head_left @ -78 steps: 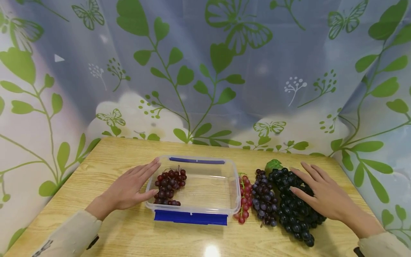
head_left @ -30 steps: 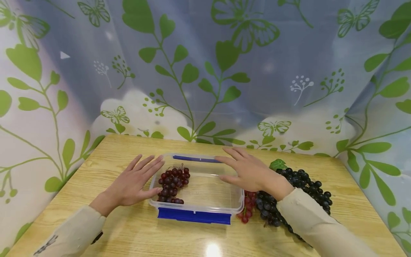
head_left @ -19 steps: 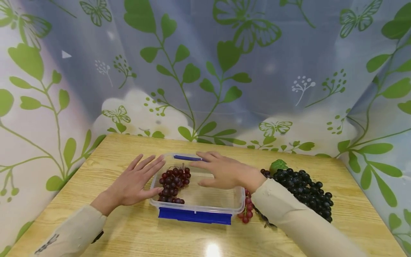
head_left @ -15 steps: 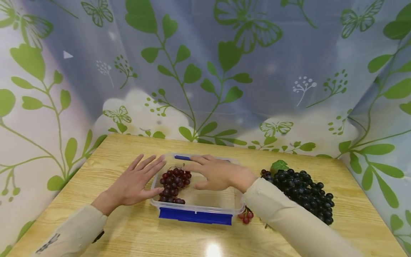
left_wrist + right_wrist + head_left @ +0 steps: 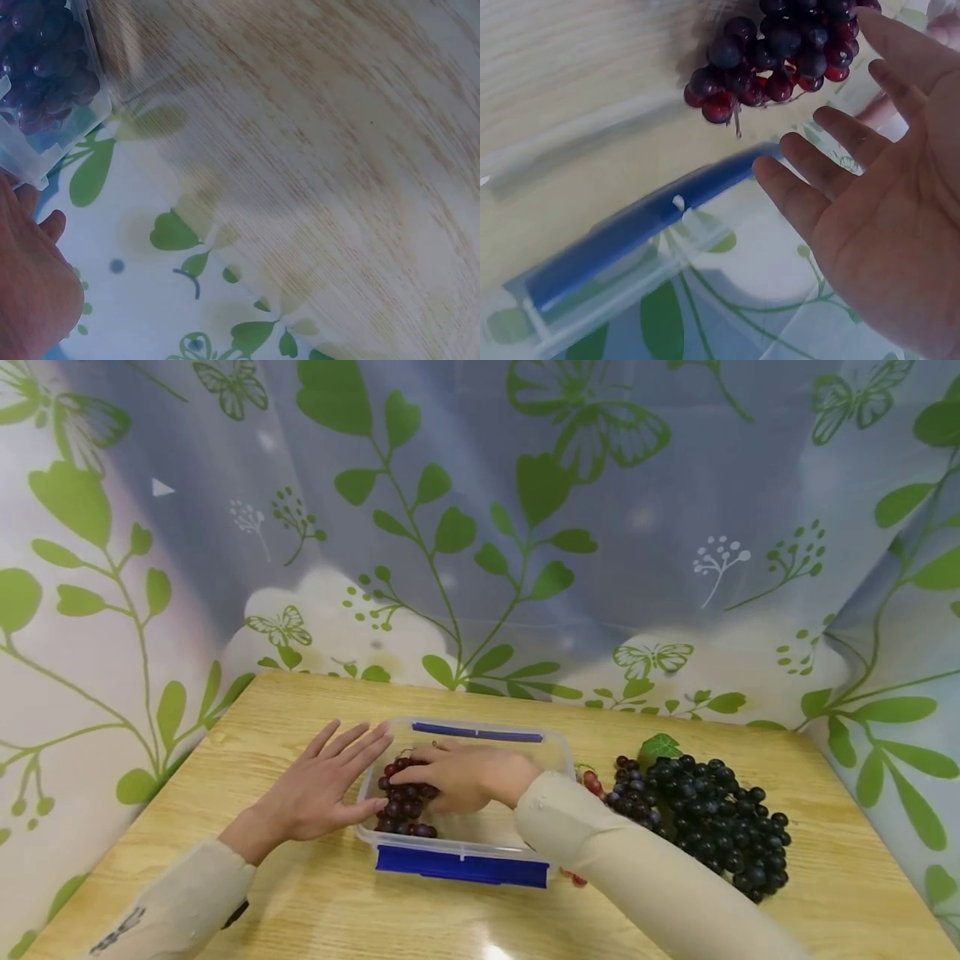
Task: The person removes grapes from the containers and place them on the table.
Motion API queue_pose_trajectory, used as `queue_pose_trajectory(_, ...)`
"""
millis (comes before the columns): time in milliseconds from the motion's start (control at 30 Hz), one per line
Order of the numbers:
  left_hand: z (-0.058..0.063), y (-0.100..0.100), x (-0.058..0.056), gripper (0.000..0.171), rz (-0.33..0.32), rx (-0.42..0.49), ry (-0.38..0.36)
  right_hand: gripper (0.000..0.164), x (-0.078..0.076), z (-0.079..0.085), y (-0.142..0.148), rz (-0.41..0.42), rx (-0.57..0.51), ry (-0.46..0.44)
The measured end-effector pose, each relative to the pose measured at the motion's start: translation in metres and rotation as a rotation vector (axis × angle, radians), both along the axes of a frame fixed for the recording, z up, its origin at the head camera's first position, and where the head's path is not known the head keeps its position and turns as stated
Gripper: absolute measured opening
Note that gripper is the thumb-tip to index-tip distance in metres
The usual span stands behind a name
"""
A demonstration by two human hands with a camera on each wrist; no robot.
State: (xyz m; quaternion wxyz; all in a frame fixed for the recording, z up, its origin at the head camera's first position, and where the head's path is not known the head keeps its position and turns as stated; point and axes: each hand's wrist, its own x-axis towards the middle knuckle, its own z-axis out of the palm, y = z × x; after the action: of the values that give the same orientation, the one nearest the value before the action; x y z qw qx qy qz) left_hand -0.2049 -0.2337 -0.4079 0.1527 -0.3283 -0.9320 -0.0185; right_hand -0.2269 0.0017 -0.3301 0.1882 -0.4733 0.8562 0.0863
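A clear plastic container (image 5: pixel 495 856) with blue side clips stands on the table, its top uncovered. In its left part lies a bunch of dark red grapes (image 5: pixel 405 802). My right hand (image 5: pixel 468 777) reaches inside, fingers over the bunch and partly hiding it. In the right wrist view, that hand (image 5: pixel 885 202) shows spread, extended fingers, one fingertip right at the grapes (image 5: pixel 780 60). My left hand (image 5: pixel 311 793) lies with extended fingers along the container's left rim. The left wrist view shows part of this hand (image 5: pixel 34 277) just below the container's corner.
Right of the container are red grapes (image 5: pixel 592 782), mostly behind the right sleeve (image 5: pixel 630 860). Beyond them are dark purple grapes (image 5: pixel 633 797) and a large black bunch (image 5: pixel 723 818) with a green leaf (image 5: pixel 660 747). A patterned curtain (image 5: pixel 480 568) hangs behind the wooden table (image 5: pixel 315 902).
My right hand has moved left from above the black grapes, across the container, and down to the dark red bunch inside. My left hand has stayed by the left rim.
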Motion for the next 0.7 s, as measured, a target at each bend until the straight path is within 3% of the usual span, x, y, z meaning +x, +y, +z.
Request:
queue_pose_trajectory(233, -0.002, 0.003, 0.001, 0.073, -0.007, 0.024, 0.012, 0.053, -0.005, -0.012, -0.013, 0.046, 0.032, 0.026)
queue_pose_trajectory(700, -0.003, 0.000, 0.000, 0.073, -0.011, 0.035, 0.001, 0.059, -0.001, -0.024, -0.039, -0.002, 0.080, 0.153)
